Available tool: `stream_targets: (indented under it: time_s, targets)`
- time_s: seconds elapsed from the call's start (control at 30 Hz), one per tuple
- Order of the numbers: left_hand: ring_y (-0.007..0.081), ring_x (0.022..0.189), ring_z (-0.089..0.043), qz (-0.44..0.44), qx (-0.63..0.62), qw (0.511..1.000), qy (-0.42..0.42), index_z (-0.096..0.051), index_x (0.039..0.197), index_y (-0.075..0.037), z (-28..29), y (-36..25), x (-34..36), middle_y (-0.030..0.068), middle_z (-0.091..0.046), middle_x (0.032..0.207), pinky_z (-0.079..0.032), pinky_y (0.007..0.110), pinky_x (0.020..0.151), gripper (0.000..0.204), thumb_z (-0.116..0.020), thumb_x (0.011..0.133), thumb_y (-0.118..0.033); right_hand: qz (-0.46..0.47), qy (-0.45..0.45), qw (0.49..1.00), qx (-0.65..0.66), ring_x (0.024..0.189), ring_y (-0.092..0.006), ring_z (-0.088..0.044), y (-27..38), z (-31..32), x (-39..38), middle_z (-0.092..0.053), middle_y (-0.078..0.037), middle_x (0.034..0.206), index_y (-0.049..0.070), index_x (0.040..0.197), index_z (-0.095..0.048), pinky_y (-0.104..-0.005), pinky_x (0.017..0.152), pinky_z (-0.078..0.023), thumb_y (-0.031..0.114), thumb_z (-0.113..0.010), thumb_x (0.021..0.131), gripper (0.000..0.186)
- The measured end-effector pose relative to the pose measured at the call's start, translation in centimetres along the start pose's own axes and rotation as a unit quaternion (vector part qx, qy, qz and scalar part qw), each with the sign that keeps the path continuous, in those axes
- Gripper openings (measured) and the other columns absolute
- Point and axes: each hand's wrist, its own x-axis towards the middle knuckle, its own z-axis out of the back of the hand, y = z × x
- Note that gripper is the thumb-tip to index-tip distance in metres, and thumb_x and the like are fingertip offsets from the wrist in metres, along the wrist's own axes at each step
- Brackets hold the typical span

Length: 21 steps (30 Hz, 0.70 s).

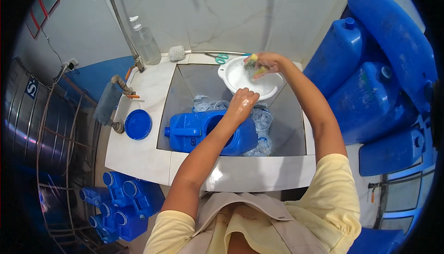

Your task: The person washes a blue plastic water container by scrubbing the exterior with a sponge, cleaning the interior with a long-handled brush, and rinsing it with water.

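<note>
The left hand [245,100] is clamped on the rim of a white basin [263,86] at the basin's six o'clock, with the fingers curled over the edge. The right hand [269,64] is over the basin toward one o'clock, its fingers closed on a yellow-and-green sponge [252,65]; hand and sponge are slightly blurred. The basin is at one o'clock in the grey-walled sink [192,78], tipped so that its inside shows, and a small handle juts from its rim at nine o'clock.

Below the basin, toward seven o'clock in the sink, a blue jug [185,131] lies on its side, its cap toward nine o'clock and its wide opening partly hidden by the left forearm. A heap of clear, round plastic pieces [262,120] lies beside the jug, toward its one to three o'clock.

The sink is set in a white bench [134,154]. At nine o'clock from the sink a round blue lid [138,124] lies on the bench, near a tap [121,85]. At eleven o'clock stand a clear pump bottle [148,46] and a white-headed brush [176,53]; teal-handled scissors [222,59] lie at twelve. Large blue containers [365,101] are stacked at three o'clock, and smaller blue jugs [121,207] cluster at eight.
</note>
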Motion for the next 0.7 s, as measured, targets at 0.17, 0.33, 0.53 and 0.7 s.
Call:
stream_targets:
  time_s: [0.17,0.33,0.53,0.7]
  targets:
    - [0.0251,0.073,-0.052,-0.008,0.009,1.0,0.013,-0.055,0.076,-0.006,0.4,0.1,-0.3,0.0076,-0.054,0.069,-0.042,0.036,0.067,0.006,-0.051,0.072,-0.005,-0.051,0.03,0.998,0.023,0.101,-0.0243,-0.053,2.2,1.0,0.5,-0.049,-0.01,0.112,0.004,0.108,-0.052,-0.0337,0.079,-0.056,-0.008,-0.045,0.075,0.036]
    - [0.0248,0.073,-0.052,-0.011,0.011,1.0,0.013,-0.055,0.076,-0.006,0.3,0.1,-0.2,0.0073,-0.054,0.07,-0.042,0.036,0.069,0.005,-0.053,0.071,-0.006,-0.042,-0.001,0.999,0.003,0.095,-0.0232,-0.057,3.2,1.2,0.5,-0.05,-0.011,0.112,0.002,0.105,-0.056,-0.0302,0.072,-0.058,-0.008,-0.044,0.078,0.031]
    - [0.0251,0.074,-0.052,-0.004,0.008,1.0,0.013,-0.056,0.077,-0.006,0.2,0.2,-0.3,0.007,-0.054,0.07,-0.042,0.036,0.069,0.006,-0.055,0.071,-0.006,-0.044,-0.114,0.991,-0.056,0.076,-0.0198,-0.06,4.4,0.7,-0.3,-0.059,-0.011,0.092,0.002,0.087,-0.063,-0.0261,0.059,-0.057,0.004,-0.057,0.08,0.009]
    - [0.0253,0.073,-0.052,-0.002,0.005,1.0,0.009,-0.056,0.076,-0.006,0.0,0.4,-0.4,0.0072,-0.054,0.07,-0.042,0.037,0.068,0.006,-0.054,0.071,-0.005,-0.001,-0.196,0.968,-0.158,0.06,-0.0185,-0.057,5.0,-0.6,-0.4,-0.06,-0.009,0.078,0.0,0.08,-0.062,-0.0292,0.047,-0.05,0.003,-0.052,0.081,0.011]
